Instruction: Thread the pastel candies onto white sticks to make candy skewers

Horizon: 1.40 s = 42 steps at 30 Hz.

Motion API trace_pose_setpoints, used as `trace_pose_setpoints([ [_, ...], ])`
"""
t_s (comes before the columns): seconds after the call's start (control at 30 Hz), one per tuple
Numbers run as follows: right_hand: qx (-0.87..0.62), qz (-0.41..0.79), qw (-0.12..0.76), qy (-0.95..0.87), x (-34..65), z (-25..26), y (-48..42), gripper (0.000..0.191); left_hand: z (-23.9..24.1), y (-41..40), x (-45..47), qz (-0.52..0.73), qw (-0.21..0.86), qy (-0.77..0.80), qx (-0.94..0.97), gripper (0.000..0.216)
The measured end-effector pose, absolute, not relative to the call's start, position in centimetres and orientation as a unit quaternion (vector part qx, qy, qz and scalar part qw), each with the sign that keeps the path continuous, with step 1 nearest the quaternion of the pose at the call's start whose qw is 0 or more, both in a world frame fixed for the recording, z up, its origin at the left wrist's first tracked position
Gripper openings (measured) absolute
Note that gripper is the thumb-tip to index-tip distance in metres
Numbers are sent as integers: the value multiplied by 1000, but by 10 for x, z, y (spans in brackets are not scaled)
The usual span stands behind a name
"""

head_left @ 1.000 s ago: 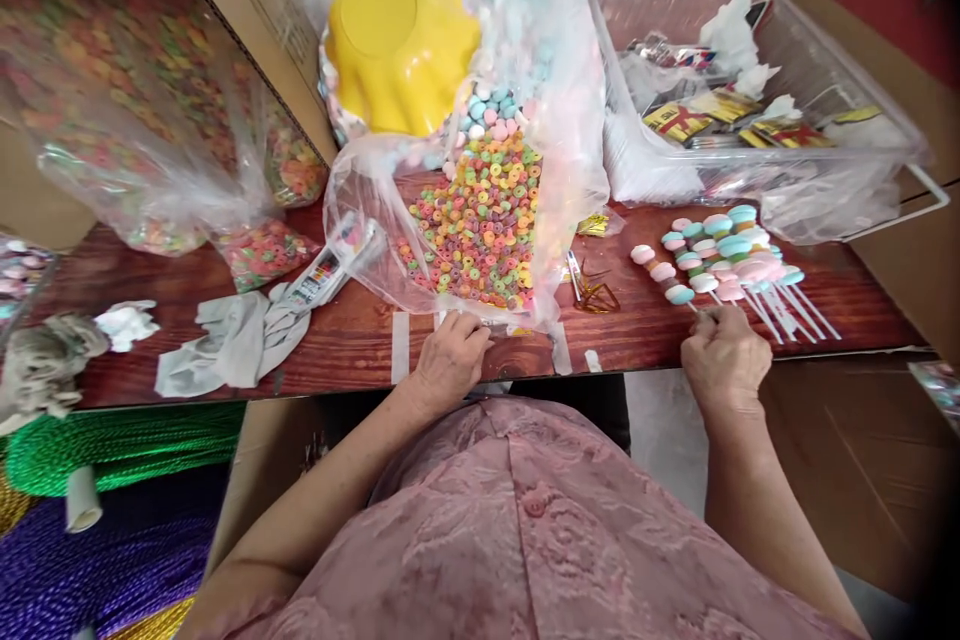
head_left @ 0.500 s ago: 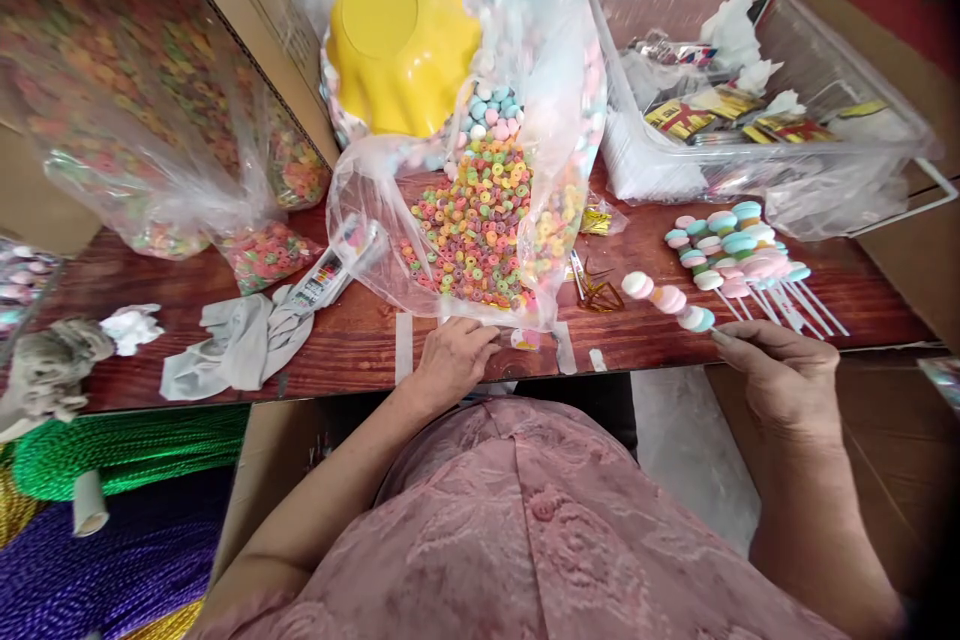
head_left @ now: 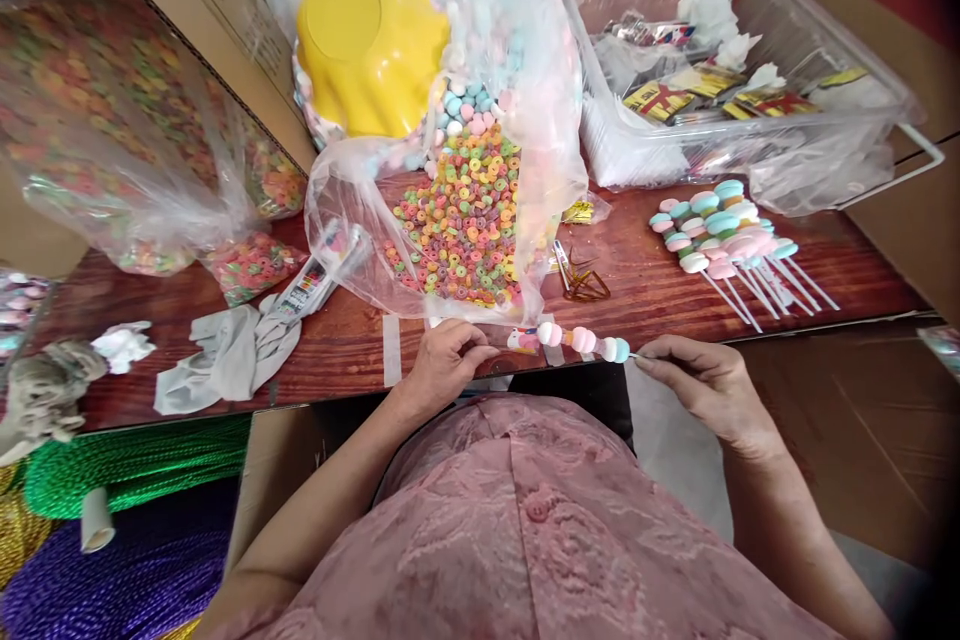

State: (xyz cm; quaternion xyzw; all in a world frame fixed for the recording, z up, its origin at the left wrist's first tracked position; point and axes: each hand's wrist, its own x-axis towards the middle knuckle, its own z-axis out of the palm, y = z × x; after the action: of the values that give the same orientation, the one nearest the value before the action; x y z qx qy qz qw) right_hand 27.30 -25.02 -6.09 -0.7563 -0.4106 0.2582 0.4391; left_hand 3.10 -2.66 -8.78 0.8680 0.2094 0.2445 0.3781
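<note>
My right hand (head_left: 701, 382) pinches the stick end of a candy skewer (head_left: 581, 340) with pink, white and blue pieces, held level above the table's front edge. The skewer's tip points left toward my left hand (head_left: 442, 365), which rests curled at the edge just below an open plastic bag of coloured ring candies (head_left: 457, 220). Whether the left fingers pinch anything I cannot tell. A pile of finished skewers (head_left: 724, 238) lies on the wooden table (head_left: 652, 295) to the right.
A yellow bowl (head_left: 367, 40) sits upside down on a bag of pastel candies behind the ring bag. A clear bin (head_left: 739, 80) with wrappers stands at the back right. Bags of rings (head_left: 112, 150), a grey cloth (head_left: 232, 360) and thread spools (head_left: 112, 470) are on the left.
My right hand lifted one skewer off the pile and carried it left to the table's front edge, near my left hand. The left hand stayed in place.
</note>
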Motion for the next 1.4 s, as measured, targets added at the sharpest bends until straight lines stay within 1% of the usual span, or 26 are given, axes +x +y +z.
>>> trace_pose_setpoints([
  [0.13,-747,206,411,-480,270,-69,-252,21,-89,-28,32,241,384,217,865,18],
  [0.33,-714,75,362,-594,268,-55,-259,9,-93,-30,34,235,352,216,880,17],
  [0.5,-704,-47,325,-630,264,-45,-269,16,-89,-36,36,211,315,196,904,16],
  [0.6,-712,-86,317,-621,263,-43,-273,17,-87,-39,37,198,298,178,917,16],
  [0.7,-721,-87,351,-591,263,-43,-275,16,-87,-39,38,196,317,181,910,17],
  [0.83,-735,-27,417,-535,266,-49,-279,12,-88,-36,39,200,370,204,884,20],
  [1.03,-734,13,455,-504,261,-70,-282,6,-87,-34,39,192,409,219,865,21],
  [1.2,-730,23,439,-524,252,-77,-278,8,-86,-36,39,193,405,215,868,22],
  [1.4,-695,-34,386,-606,252,-71,-276,14,-89,-36,39,196,361,176,895,22],
])
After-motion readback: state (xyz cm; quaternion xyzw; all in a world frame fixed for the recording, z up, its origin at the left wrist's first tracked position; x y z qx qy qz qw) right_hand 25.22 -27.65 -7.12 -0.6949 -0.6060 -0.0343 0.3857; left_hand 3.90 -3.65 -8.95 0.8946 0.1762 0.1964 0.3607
